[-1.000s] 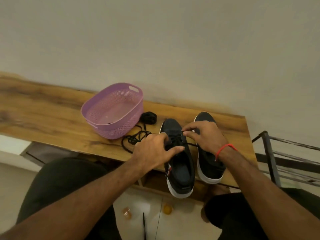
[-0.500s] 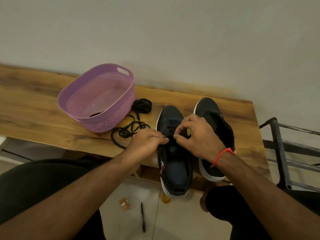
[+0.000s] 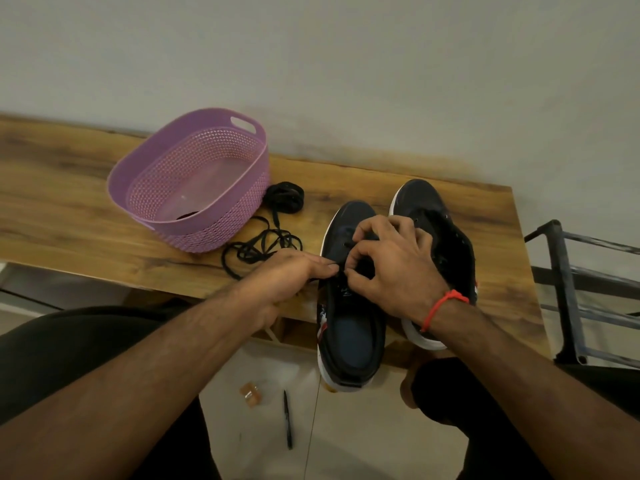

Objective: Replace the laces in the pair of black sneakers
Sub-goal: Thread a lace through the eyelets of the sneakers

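Note:
Two black sneakers with white soles stand side by side at the wooden table's near edge. The left sneaker [image 3: 349,327] overhangs the edge, and the right sneaker [image 3: 436,216] is partly hidden behind my right wrist. My left hand [image 3: 287,275] pinches a black lace at the left sneaker's eyelets. Over the same shoe's tongue, my right hand [image 3: 388,261] has curled fingers pinching the lace. A loose black lace [image 3: 259,251] lies tangled on the table left of the shoes, with a coiled black lace [image 3: 284,197] behind it.
A purple perforated basket [image 3: 194,181] stands on the wooden table [image 3: 69,209] to the left, a dark item inside. A black metal rack [image 3: 581,289] is at the right. On the floor below lie a pen [image 3: 287,419] and a small orange object [image 3: 250,394].
The view has shifted down and closer. Both hands have moved together onto the left sneaker's eyelets; my right hand came off the right sneaker and now pinches the lace.

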Tool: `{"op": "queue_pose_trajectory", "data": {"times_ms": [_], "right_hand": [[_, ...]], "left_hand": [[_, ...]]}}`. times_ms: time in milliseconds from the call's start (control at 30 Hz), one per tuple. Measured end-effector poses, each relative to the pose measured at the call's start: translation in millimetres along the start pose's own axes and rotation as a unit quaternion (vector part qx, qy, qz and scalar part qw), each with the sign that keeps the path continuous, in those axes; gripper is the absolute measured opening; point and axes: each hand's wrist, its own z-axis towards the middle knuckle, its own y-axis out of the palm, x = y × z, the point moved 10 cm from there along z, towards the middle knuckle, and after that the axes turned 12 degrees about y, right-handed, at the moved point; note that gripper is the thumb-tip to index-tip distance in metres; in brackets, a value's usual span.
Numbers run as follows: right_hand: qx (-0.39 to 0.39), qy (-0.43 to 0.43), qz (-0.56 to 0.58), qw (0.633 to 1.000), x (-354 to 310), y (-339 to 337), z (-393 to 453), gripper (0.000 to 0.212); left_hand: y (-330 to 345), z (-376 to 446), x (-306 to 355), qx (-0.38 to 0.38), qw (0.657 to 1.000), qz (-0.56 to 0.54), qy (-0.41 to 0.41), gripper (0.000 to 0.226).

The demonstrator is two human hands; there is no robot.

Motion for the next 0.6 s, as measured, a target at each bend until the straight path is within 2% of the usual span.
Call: {"op": "queue_pose_trajectory", "data": {"times_ms": [133, 300, 500, 600], "right_hand": [[0.01, 0.01, -0.001, 1.0, 2, -1, -1, 0.013], [-0.022, 0.009, 0.034, 0.999, 0, 5, -3, 0.009], [0.003, 0.03, -0.003, 1.0, 1, 5, -3, 0.015], [-0.004, 0.039, 0.023, 0.999, 4, 6, -3, 0.011]], "left_hand": [[0, 0, 3, -0.016, 1.0, 0.022, 0.005, 0.012], [1, 1, 6, -0.032, 0.999, 0.042, 0.014, 0.015], [0, 1, 7, -0.042, 0.997, 0.059, 0.017, 0.015], [-3, 3, 12, -0.029, 0.996, 0.076, 0.035, 0.017]]}}
